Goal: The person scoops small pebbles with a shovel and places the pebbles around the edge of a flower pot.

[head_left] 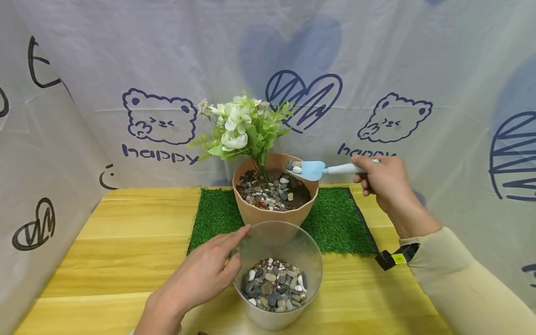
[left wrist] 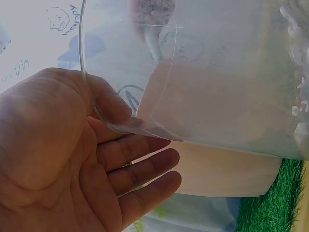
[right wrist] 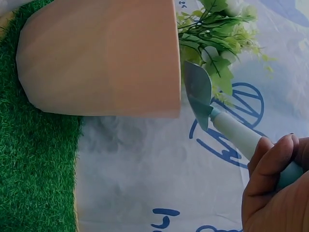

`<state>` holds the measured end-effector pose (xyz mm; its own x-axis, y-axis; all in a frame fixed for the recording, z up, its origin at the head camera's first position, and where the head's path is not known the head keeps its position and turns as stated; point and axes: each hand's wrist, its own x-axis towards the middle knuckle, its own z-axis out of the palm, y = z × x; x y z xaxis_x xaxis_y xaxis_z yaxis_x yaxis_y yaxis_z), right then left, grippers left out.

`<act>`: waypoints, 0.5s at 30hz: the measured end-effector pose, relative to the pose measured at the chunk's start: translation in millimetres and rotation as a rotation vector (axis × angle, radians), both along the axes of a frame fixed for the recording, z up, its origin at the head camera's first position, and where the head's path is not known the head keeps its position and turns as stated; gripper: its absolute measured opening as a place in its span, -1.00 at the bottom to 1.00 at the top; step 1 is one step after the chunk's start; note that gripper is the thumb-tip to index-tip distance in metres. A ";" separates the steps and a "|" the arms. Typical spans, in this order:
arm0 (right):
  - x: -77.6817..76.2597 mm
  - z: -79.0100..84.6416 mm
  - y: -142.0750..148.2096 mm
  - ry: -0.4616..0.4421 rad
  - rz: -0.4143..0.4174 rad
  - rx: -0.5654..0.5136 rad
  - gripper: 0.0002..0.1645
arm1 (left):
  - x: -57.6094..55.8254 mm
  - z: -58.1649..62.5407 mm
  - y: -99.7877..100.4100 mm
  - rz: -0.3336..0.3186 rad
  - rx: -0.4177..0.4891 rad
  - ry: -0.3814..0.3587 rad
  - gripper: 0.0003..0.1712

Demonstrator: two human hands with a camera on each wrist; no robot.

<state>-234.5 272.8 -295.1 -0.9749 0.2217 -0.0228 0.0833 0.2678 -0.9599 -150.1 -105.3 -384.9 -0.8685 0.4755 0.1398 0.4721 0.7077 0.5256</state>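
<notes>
My right hand [head_left: 387, 181] grips the pale handle of a small blue trowel [head_left: 313, 170] at the right side of the peach flowerpot [head_left: 274, 215]. A few pebbles [head_left: 295, 167] lie on the trowel's blade, which is over the pot's rim. In the right wrist view, curled fingers [right wrist: 270, 169] wrap the handle. White flowers with green leaves [head_left: 243, 128] stand in the pot, among pebbles and dark soil. My left hand [head_left: 205, 270] pinches the rim of a clear plastic bucket [left wrist: 217, 111] between thumb and index finger; the other fingers extend outside it. Mixed pebbles [head_left: 274, 286] cover the bucket's bottom.
Beneath the flowerpot lies a green artificial-grass mat [head_left: 341, 223] on a yellow wood-grain table [head_left: 125, 242]. A printed cloth [head_left: 222, 56] with bears and hearts hangs close behind the pot and along both sides. The bucket stands directly in front of the pot.
</notes>
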 end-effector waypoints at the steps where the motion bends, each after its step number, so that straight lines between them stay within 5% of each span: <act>1: -0.5 0.2 -1.8 0.007 -0.007 0.018 -0.44 | -0.2 0.3 0.0 0.001 0.000 -0.004 -0.30; 15: -3.6 2.2 -16.8 0.101 -0.110 0.241 -0.49 | 0.5 0.8 0.2 -0.001 0.003 -0.007 -0.30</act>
<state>-238.0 256.0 -293.0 -0.9393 0.3135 0.1394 0.0319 0.4843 -0.8743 -149.6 -105.1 -384.1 -0.8689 0.4761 0.1354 0.4693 0.7054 0.5312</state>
